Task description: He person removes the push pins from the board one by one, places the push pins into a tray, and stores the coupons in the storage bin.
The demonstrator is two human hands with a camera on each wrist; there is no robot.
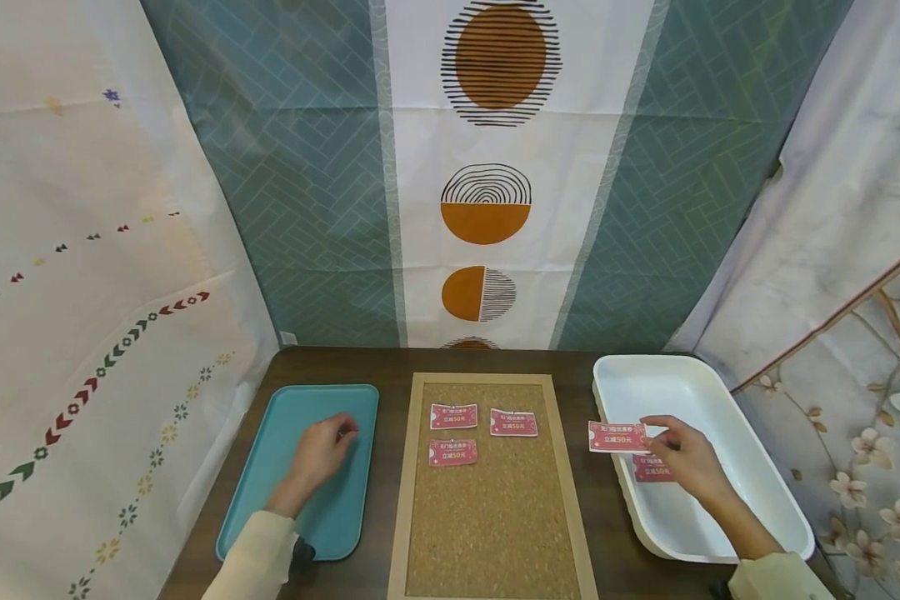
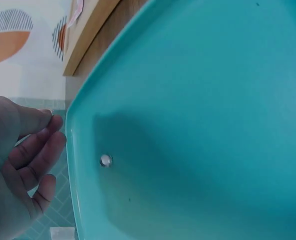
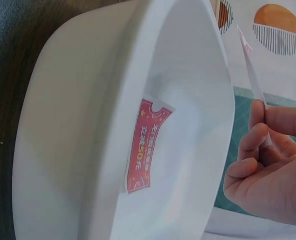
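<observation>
My right hand (image 1: pixel 690 462) pinches a red-and-white paper coupon (image 1: pixel 617 437) by its right end, above the left side of a white basin (image 1: pixel 667 387). The right wrist view shows this coupon (image 3: pixel 252 70) nearly edge-on. Another red coupon (image 3: pixel 145 147) lies inside the basin, partly covered by my hand in the head view. Over a teal tray (image 1: pixel 351 500), my left hand (image 1: pixel 322 454) has thumb and index fingertips together on what looks like a small clear pushpin, mostly hidden by the fingertips. A clear pushpin (image 2: pixel 106 160) lies on the tray.
A wood-framed cork board (image 1: pixel 495 525) lies between tray and basin. Two coupons sit on its upper left, one above the other, and a third coupon (image 1: pixel 513 423) on its upper right. Patterned cloths hang behind and at both sides of the dark table (image 1: pixel 330 362).
</observation>
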